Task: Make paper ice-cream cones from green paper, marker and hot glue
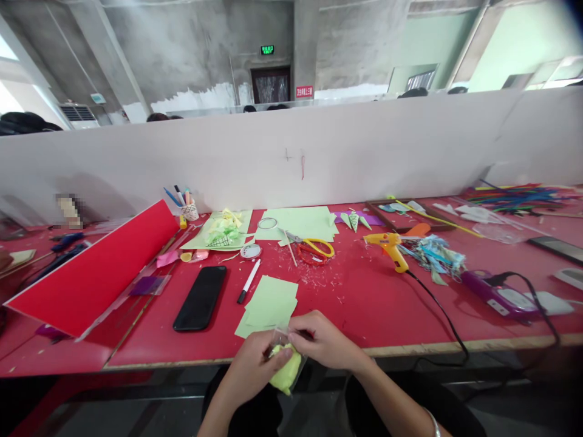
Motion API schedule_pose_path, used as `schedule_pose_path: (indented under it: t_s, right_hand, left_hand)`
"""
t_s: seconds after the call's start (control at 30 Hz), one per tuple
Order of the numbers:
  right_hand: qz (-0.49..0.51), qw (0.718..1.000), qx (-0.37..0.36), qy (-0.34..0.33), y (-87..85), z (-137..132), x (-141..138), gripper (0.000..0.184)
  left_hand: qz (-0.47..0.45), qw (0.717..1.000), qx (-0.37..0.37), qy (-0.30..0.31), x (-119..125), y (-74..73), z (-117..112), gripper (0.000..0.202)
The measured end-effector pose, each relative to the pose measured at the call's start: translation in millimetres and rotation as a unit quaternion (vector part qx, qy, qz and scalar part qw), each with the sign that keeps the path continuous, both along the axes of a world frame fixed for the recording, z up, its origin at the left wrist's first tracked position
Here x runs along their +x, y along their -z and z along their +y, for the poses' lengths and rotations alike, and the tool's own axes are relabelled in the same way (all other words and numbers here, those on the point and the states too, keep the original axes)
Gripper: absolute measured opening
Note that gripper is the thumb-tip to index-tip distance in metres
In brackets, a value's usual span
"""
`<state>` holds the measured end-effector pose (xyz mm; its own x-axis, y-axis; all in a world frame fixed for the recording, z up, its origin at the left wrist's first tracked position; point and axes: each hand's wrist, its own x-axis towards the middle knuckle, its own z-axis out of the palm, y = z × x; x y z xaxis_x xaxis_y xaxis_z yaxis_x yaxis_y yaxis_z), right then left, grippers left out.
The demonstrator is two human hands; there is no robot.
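My left hand (255,364) and my right hand (325,341) meet at the near edge of the red table (364,303). Both are closed around a small clear plastic bag (286,370) with a soft yellow lump inside. The left hand grips the bag from below and the side. The right hand pinches its top edge. Just beyond the hands lies a stack of pale green paper sheets (268,303).
A black phone (200,297) and a marker (248,280) lie to the left of the sheets. Scissors (314,249), a yellow glue gun (392,246) with its cord, and a purple device (496,294) sit further right. A red board (95,273) leans at left. A white partition (291,158) backs the table.
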<state>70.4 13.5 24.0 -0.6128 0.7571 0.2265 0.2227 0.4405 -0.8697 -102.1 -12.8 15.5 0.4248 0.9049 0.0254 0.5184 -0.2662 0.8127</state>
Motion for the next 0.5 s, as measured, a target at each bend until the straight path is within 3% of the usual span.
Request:
schedule_pose_path:
  t_s: [0.17,0.33,0.43,0.5]
  right_hand:
    - [-0.002,1.0,0.009,-0.017,-1.5,5.6,-4.1,0.021]
    - [-0.065,0.995,0.067,-0.041,-25.1,35.7,5.2,0.021]
    - [-0.13,0.981,0.098,0.107,-40.5,77.8,22.3,0.03]
    - [-0.195,0.955,0.073,0.21,-46.9,112.6,34.4,0.031]
  left_hand:
    - [0.019,0.999,0.002,-0.034,-6.7,1.1,2.8,0.031]
    - [0.003,0.993,0.02,-0.119,-39.1,-0.7,14.3,0.032]
    - [0.025,0.963,0.05,-0.262,-86.7,-1.5,28.4,0.04]
    - [0.054,0.938,0.039,-0.339,-126.8,-1.9,40.0,0.043]
